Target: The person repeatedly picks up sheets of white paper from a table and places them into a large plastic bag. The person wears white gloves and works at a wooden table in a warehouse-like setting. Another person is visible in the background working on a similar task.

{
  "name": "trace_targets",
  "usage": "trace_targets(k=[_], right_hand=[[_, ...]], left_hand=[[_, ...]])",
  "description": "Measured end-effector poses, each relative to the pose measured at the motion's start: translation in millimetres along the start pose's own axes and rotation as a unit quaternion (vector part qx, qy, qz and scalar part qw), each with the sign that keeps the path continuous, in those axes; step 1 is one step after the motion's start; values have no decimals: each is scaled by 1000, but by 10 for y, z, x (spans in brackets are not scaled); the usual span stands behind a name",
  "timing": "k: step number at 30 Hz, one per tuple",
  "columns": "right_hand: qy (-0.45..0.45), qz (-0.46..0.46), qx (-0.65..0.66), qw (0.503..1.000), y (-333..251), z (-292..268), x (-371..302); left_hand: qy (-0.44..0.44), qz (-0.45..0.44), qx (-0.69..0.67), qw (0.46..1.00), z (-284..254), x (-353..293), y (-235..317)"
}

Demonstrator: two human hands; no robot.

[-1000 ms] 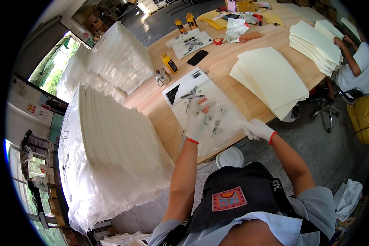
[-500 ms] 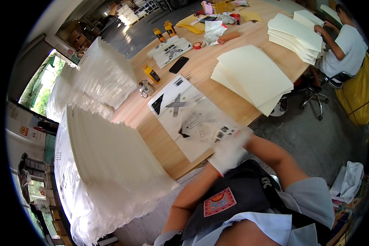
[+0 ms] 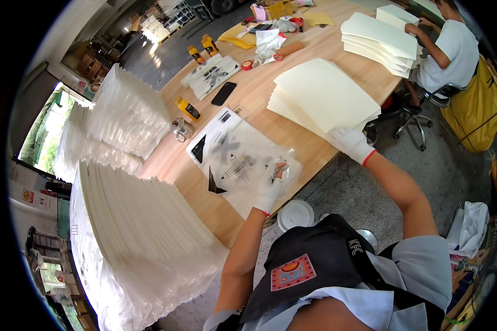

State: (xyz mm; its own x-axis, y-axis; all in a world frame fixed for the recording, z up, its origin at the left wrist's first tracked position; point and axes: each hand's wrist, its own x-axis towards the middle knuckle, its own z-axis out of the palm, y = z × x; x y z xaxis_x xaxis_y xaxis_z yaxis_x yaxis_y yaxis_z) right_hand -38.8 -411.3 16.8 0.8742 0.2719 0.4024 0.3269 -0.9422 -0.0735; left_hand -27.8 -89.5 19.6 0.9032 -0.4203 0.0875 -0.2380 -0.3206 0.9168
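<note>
My left hand (image 3: 269,190), in a white glove with bare fingertips, is at the near end of a clear printed plastic bag (image 3: 234,157). Its fingers close on the bag's loose, raised film. This bag lies on top of a flat pile of similar bags with black pencil-like drawings. My right hand (image 3: 352,144), also gloved in white, reaches out to the near corner of a fanned stack of cream sheets (image 3: 328,94). Its fingers are stretched out against the sheets' edge, and the undersides of the fingers are hidden.
Tall plastic-wrapped stacks of sheets (image 3: 143,215) stand along the left. On the wooden table (image 3: 248,113) are a phone (image 3: 224,94), a yellow bottle (image 3: 188,108), a metal canister (image 3: 182,129) and red tape (image 3: 247,65). A seated person (image 3: 450,47) handles another cream stack (image 3: 378,41). A white lidded bucket (image 3: 296,215) stands below the edge.
My hands were together, blurred, at the bag pile's near end. Now they are apart: the right has moved to the cream stack, the left stays with the bag, its film lifted.
</note>
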Motion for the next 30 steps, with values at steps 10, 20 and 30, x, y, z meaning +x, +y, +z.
trace_targets(k=[10,20,30], right_hand=[[89,-101,35,990,-792,-753,106],[4,398,677,620,-795,-375,-688],[24,400,550,733,-1264,-99,-446]], left_hand=[[-106,-230,-427,868,396,349,203],[-142,-274,-102,946,-367,93,603],[-221,-106,185,952,467,-328,1096]])
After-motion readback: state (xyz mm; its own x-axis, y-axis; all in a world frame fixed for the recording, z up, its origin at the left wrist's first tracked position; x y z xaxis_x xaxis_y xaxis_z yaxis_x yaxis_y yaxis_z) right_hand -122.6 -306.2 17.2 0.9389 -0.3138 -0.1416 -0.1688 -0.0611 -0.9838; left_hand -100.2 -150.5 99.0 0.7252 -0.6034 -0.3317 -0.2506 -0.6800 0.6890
